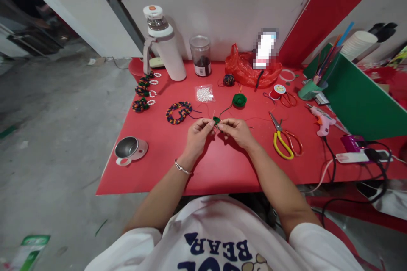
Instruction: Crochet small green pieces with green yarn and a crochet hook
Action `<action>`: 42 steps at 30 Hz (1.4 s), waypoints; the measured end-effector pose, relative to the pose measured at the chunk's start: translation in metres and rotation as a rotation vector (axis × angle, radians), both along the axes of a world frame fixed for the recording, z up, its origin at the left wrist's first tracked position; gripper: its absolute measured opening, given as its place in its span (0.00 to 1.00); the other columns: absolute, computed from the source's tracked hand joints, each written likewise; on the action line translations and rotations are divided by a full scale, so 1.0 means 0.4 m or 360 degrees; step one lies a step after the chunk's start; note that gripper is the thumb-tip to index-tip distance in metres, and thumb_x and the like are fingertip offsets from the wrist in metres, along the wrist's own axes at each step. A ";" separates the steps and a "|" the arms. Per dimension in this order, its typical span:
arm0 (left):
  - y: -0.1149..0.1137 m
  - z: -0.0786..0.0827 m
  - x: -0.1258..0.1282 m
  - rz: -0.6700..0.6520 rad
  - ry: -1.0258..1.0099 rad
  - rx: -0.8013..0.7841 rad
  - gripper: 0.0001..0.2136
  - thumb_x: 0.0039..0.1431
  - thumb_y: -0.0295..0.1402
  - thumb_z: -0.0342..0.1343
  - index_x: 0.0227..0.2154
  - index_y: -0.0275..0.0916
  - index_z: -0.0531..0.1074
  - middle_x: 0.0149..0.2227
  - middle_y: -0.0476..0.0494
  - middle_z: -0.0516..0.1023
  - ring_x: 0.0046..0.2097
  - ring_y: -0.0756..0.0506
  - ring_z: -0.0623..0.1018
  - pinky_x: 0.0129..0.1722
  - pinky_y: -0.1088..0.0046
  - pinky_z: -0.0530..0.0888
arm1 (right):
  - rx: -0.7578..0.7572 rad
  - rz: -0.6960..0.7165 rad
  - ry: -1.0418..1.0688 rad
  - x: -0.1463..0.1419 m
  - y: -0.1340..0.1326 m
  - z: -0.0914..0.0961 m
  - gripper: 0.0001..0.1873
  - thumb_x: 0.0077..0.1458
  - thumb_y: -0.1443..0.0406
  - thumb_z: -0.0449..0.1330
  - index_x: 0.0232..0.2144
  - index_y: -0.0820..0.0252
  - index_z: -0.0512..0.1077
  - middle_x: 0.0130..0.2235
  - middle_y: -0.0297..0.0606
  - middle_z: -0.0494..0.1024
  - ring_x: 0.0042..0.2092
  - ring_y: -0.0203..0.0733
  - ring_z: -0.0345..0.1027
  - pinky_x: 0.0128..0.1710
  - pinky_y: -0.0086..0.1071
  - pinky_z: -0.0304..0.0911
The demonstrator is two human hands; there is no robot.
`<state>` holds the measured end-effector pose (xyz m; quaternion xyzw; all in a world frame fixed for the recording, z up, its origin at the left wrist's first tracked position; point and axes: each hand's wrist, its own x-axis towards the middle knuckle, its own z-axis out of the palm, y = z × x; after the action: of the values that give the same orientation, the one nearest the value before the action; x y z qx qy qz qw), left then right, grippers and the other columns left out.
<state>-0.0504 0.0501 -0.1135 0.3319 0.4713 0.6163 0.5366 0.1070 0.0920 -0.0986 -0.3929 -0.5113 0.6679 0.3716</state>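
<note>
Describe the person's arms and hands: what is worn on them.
The left hand and right hand are bare, ungloved. A thin silver bangle circles the left wrist. Forearms are uncovered below short white sleeves of a T-shirt lettered in dark blue.

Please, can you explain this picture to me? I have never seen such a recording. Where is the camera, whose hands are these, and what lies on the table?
There is no machine here. One camera sits on a person's head and looks forward and down, so the two arms at the bottom are that person's own. The left hand and the right hand together pinch a small green piece over a red table. A green cord runs from it to a yarn ball. Also on the table are a woven ring, a bag of beads, scissors, a glue gun, a metal cup, a white bottle and a jar.
</note>
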 end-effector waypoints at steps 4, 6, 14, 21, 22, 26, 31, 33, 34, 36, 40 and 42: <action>-0.001 0.005 0.006 -0.0077 0.0015 -0.0020 0.15 0.48 0.43 0.73 0.28 0.38 0.76 0.22 0.51 0.73 0.24 0.52 0.71 0.24 0.75 0.71 | 0.0171 -0.0273 -0.0024 -0.003 0.001 0.008 0.15 0.48 0.52 0.71 0.28 0.56 0.78 0.22 0.28 0.72 0.22 0.31 0.61 0.22 0.28 0.61; -0.003 0.009 0.012 -0.0104 0.0025 -0.0030 0.16 0.46 0.43 0.73 0.28 0.38 0.77 0.22 0.51 0.73 0.24 0.52 0.71 0.25 0.74 0.72 | 0.0251 -0.0340 -0.0058 -0.002 0.001 0.011 0.14 0.50 0.52 0.69 0.29 0.56 0.79 0.22 0.29 0.71 0.23 0.32 0.62 0.22 0.27 0.59; -0.004 0.014 0.018 -0.0105 0.0045 -0.0062 0.16 0.44 0.44 0.74 0.28 0.38 0.78 0.21 0.51 0.73 0.24 0.51 0.71 0.26 0.72 0.72 | 0.0316 -0.0393 -0.0121 0.001 -0.002 0.008 0.13 0.52 0.53 0.67 0.33 0.56 0.81 0.24 0.31 0.73 0.28 0.36 0.68 0.23 0.27 0.61; -0.004 0.017 0.020 -0.0125 0.0051 -0.0064 0.17 0.43 0.44 0.75 0.27 0.39 0.78 0.21 0.51 0.72 0.23 0.51 0.71 0.25 0.72 0.71 | 0.0508 -0.0460 -0.0186 0.000 -0.001 0.007 0.10 0.54 0.57 0.65 0.33 0.55 0.81 0.31 0.35 0.81 0.33 0.39 0.73 0.35 0.33 0.71; -0.005 0.017 0.021 -0.0128 0.0044 -0.0064 0.17 0.43 0.45 0.75 0.27 0.39 0.78 0.21 0.51 0.72 0.23 0.51 0.70 0.25 0.72 0.71 | 0.0547 -0.0463 -0.0204 0.001 -0.001 0.006 0.10 0.54 0.57 0.65 0.32 0.55 0.81 0.32 0.36 0.82 0.34 0.39 0.74 0.37 0.34 0.72; -0.005 0.016 0.021 -0.0156 0.0028 -0.0066 0.18 0.42 0.46 0.75 0.27 0.38 0.78 0.20 0.51 0.73 0.23 0.52 0.71 0.25 0.72 0.72 | 0.0578 -0.0452 -0.0267 0.003 0.001 0.003 0.11 0.55 0.56 0.64 0.33 0.56 0.81 0.33 0.36 0.83 0.35 0.41 0.75 0.40 0.35 0.72; -0.004 0.010 0.020 -0.0157 0.0018 -0.0072 0.18 0.43 0.45 0.75 0.28 0.38 0.77 0.20 0.51 0.73 0.23 0.51 0.71 0.26 0.72 0.72 | 0.0576 -0.0451 -0.0258 0.003 0.001 0.002 0.11 0.55 0.56 0.64 0.33 0.56 0.81 0.34 0.37 0.83 0.36 0.41 0.75 0.41 0.35 0.72; -0.004 0.009 0.020 -0.0159 0.0012 -0.0064 0.18 0.43 0.45 0.75 0.28 0.38 0.77 0.20 0.51 0.72 0.23 0.51 0.71 0.25 0.72 0.72 | 0.0586 -0.0457 -0.0259 0.003 0.001 0.004 0.11 0.55 0.56 0.64 0.33 0.56 0.81 0.33 0.37 0.83 0.35 0.40 0.75 0.40 0.35 0.72; -0.004 0.009 0.020 -0.0163 0.0012 -0.0061 0.18 0.43 0.45 0.75 0.28 0.38 0.77 0.20 0.51 0.72 0.23 0.51 0.71 0.25 0.72 0.72 | 0.0592 -0.0458 -0.0256 0.003 0.001 0.005 0.11 0.55 0.56 0.64 0.33 0.56 0.81 0.33 0.37 0.83 0.35 0.40 0.75 0.40 0.34 0.72; -0.004 0.010 0.020 -0.0166 0.0019 -0.0057 0.18 0.43 0.45 0.75 0.27 0.37 0.77 0.20 0.51 0.72 0.23 0.52 0.71 0.26 0.72 0.72 | 0.0605 -0.0462 -0.0245 0.003 0.001 0.006 0.11 0.55 0.56 0.64 0.33 0.57 0.82 0.32 0.36 0.83 0.34 0.39 0.75 0.38 0.34 0.72; -0.004 0.011 0.021 -0.0159 0.0027 -0.0061 0.18 0.43 0.45 0.75 0.27 0.37 0.77 0.20 0.52 0.72 0.22 0.53 0.70 0.25 0.74 0.71 | 0.0637 -0.0477 -0.0226 0.002 0.003 0.002 0.12 0.55 0.56 0.65 0.32 0.58 0.82 0.32 0.36 0.84 0.33 0.39 0.75 0.37 0.33 0.71; -0.003 0.012 0.021 -0.0156 0.0033 -0.0063 0.19 0.42 0.45 0.76 0.27 0.37 0.78 0.20 0.52 0.72 0.22 0.53 0.70 0.25 0.74 0.71 | 0.0644 -0.0478 -0.0221 0.002 0.003 -0.001 0.12 0.55 0.56 0.65 0.32 0.58 0.82 0.31 0.36 0.84 0.33 0.39 0.75 0.37 0.32 0.71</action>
<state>-0.0419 0.0487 -0.1088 0.3503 0.4721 0.5764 0.5676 0.1076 0.0933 -0.0991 -0.4268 -0.5947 0.4608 0.5018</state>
